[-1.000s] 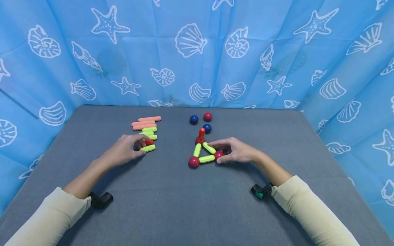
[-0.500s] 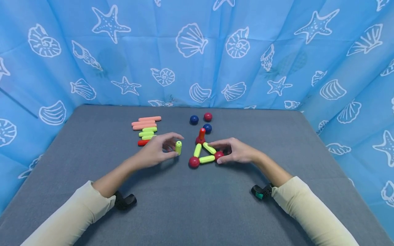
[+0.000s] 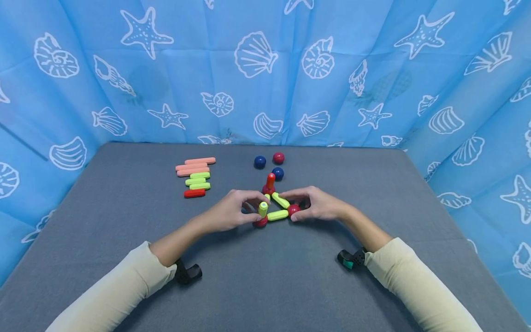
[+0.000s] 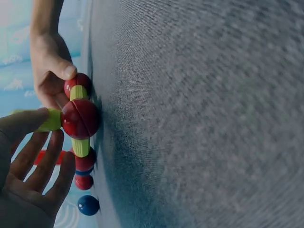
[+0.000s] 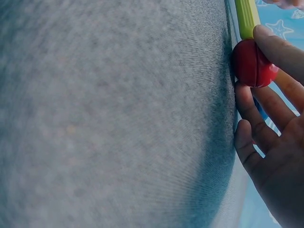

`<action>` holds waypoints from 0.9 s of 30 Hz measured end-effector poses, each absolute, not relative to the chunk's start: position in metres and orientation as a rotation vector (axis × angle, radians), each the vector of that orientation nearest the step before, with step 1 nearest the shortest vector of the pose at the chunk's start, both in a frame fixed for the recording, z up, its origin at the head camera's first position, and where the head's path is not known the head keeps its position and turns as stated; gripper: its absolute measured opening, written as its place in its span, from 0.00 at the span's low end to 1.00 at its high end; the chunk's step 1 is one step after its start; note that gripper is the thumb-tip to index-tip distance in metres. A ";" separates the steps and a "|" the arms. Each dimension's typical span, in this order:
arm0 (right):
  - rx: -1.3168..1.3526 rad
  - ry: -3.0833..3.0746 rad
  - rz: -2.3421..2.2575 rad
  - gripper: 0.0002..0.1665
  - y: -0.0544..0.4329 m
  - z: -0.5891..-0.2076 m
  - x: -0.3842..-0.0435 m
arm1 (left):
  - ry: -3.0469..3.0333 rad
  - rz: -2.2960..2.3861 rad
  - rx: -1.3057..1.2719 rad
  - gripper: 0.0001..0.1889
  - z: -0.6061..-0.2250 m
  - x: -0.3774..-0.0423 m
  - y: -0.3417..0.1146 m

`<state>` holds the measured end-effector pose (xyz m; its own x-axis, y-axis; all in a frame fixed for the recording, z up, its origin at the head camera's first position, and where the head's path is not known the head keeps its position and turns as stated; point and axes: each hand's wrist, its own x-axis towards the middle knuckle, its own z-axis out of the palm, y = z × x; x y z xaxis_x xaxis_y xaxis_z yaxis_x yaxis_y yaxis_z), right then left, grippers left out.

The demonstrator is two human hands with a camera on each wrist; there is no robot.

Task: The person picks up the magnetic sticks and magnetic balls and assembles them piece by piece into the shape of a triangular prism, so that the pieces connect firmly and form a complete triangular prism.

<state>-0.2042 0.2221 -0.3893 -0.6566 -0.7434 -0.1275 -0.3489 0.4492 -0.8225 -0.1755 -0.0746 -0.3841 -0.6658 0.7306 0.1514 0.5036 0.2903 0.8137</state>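
Note:
A triangle of short yellow-green building sticks and red balls lies on the table. My left hand (image 3: 234,211) pinches another yellow-green stick (image 3: 263,210) between thumb and fingers. That stick stands upright with its lower end right at the left front red ball (image 3: 260,222); the left wrist view shows it meeting the ball (image 4: 80,118). At the right corner, my right hand (image 3: 319,203) holds a red ball (image 3: 294,210) with its thumb and fingers, the thumb near the joined stick (image 5: 247,19) in the right wrist view. A red stick (image 3: 270,180) rises from the back corner ball (image 3: 268,189).
Behind the triangle sit two blue balls (image 3: 259,162) and a loose red ball (image 3: 279,157). To the left lie salmon sticks (image 3: 192,171), yellow-green sticks (image 3: 200,186) and one red stick (image 3: 194,193). A blue shell-print curtain (image 3: 265,83) hangs behind the grey table (image 3: 274,276).
My left hand has taken a yellow-green stick from the row at left, turned it upright and carried it right to the left front ball. My right hand has stayed at its ball.

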 end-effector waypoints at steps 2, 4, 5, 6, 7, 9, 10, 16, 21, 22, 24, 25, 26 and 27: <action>-0.918 2.230 -1.103 0.38 0.222 -0.389 -0.204 | 2.318 1.298 1.124 0.20 -0.385 -0.175 -0.075; -0.914 2.233 -1.102 0.38 0.222 -0.389 -0.204 | 2.333 1.279 1.116 0.20 -0.386 -0.175 -0.075; -0.913 2.235 -1.101 0.38 0.223 -0.390 -0.205 | 2.341 1.266 1.110 0.20 -0.386 -0.175 -0.076; -0.913 2.236 -1.100 0.38 0.223 -0.390 -0.205 | 2.345 1.255 1.106 0.20 -0.386 -0.175 -0.076; -0.913 2.236 -1.099 0.38 0.223 -0.390 -0.205 | 2.347 1.246 1.100 0.20 -0.387 -0.176 -0.077; -0.912 2.233 -1.100 0.38 0.222 -0.390 -0.205 | 2.345 1.235 1.087 0.20 -0.389 -0.177 -0.080; -0.913 2.234 -1.098 0.38 0.222 -0.390 -0.205 | 2.340 1.234 1.079 0.19 -0.390 -0.178 -0.081; -0.929 2.236 -1.074 0.38 0.222 -0.388 -0.206 | 2.397 1.288 0.968 0.15 -0.395 -0.198 -0.089; -0.937 2.236 -1.052 0.37 0.221 -0.387 -0.208 | 2.561 1.406 0.737 0.14 -0.397 -0.223 -0.086; -0.933 2.235 -1.053 0.36 0.221 -0.387 -0.208 | 2.588 1.432 0.694 0.14 -0.397 -0.228 -0.084; -0.926 2.231 -1.054 0.37 0.221 -0.387 -0.209 | 2.633 1.484 0.625 0.15 -0.398 -0.238 -0.081; -0.925 2.227 -1.056 0.37 0.221 -0.387 -0.209 | 2.655 1.500 0.599 0.16 -0.398 -0.243 -0.079; -0.923 2.224 -1.058 0.37 0.221 -0.387 -0.210 | 2.671 1.511 0.575 0.17 -0.398 -0.248 -0.076; -0.921 2.221 -1.060 0.37 0.221 -0.387 -0.210 | 2.686 1.517 0.560 0.18 -0.398 -0.253 -0.074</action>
<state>-0.2103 0.2207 -0.3869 -0.6415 -0.7522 -0.1508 -0.3557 0.4658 -0.8102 -0.2526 -0.0737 -0.3982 -0.9362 0.3090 0.1675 0.3030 0.4680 0.8302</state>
